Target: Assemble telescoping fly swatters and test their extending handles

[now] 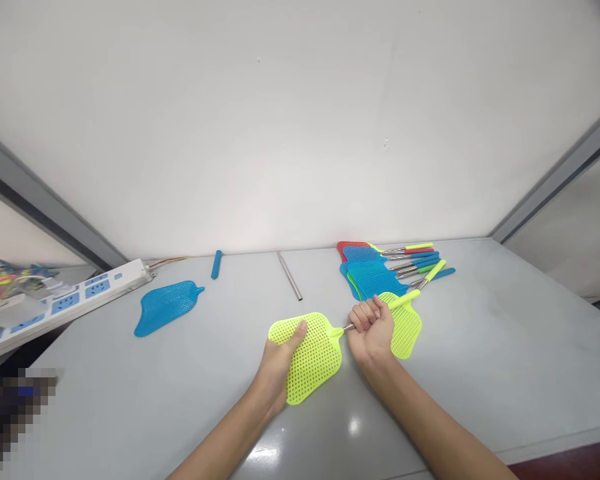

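A yellow-green fly swatter [316, 357] is held between my two hands above the grey table. My left hand [279, 365] grips the left edge of its perforated head, thumb on top. The fingers of my right hand [373, 331] are wrapped round its metal rod, with the yellow grip sticking out beyond them to the upper right. Just behind my right hand lies another yellow-green fly swatter [407, 331], partly hidden by that hand. Farther back is a pile of fly swatters [375, 277] in blue, red and green, their metal rods and coloured grips pointing right.
At the left lies a loose blue swatter head [167, 307]. A blue grip tube [217, 264] and a bare metal rod [290, 275] rest near the wall. A white power strip [95, 288] runs along the table's left edge, with plugs and wires.
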Demonstrator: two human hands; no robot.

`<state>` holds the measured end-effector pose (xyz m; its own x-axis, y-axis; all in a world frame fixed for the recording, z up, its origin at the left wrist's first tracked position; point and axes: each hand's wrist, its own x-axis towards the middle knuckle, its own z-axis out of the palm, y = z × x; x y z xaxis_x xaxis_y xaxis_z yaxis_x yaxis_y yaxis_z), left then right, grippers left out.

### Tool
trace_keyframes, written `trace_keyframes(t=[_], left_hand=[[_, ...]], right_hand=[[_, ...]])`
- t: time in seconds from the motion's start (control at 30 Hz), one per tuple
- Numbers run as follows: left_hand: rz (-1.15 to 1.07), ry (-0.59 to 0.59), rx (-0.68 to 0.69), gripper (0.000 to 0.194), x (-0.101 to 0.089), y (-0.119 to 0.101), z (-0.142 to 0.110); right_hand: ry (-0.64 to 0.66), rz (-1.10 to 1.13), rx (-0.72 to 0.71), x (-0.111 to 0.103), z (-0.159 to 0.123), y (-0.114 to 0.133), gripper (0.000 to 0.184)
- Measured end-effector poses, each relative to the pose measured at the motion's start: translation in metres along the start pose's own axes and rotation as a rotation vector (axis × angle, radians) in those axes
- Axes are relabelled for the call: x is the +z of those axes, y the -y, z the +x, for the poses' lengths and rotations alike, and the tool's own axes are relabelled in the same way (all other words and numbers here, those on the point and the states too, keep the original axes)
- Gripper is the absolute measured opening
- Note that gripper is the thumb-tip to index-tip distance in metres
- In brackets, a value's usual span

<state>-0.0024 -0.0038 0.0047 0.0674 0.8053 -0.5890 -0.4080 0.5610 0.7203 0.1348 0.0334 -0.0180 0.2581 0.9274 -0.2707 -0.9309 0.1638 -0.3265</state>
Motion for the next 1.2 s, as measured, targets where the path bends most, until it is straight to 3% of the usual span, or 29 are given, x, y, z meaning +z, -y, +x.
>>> trace_keyframes(t=[0.33,0.83,1.03,1.2], left_hand=[[-0.013,0.016,0.054,0.038,0.005,0.000,-0.006],[0.014,0.169,0.055,0.032,0.004,-0.005,-0.008],[0.125,0.316,0.077,0.037,0.001,0.002,-0.004],[0.269,0.438,0.100,0.039,0.006,0.003,-0.012]], right_hand=[[0.010,-0.025,0.040,0.002,0.003,0.005,0.039],[0.150,-0.035,0.099,0.008,0.013,0.019,0.026],[0.108,-0.379,0.021,0.006,0.021,0.011,0.010],[0.026,-0.578,-0.004,-0.002,0.020,0.000,0.016]])
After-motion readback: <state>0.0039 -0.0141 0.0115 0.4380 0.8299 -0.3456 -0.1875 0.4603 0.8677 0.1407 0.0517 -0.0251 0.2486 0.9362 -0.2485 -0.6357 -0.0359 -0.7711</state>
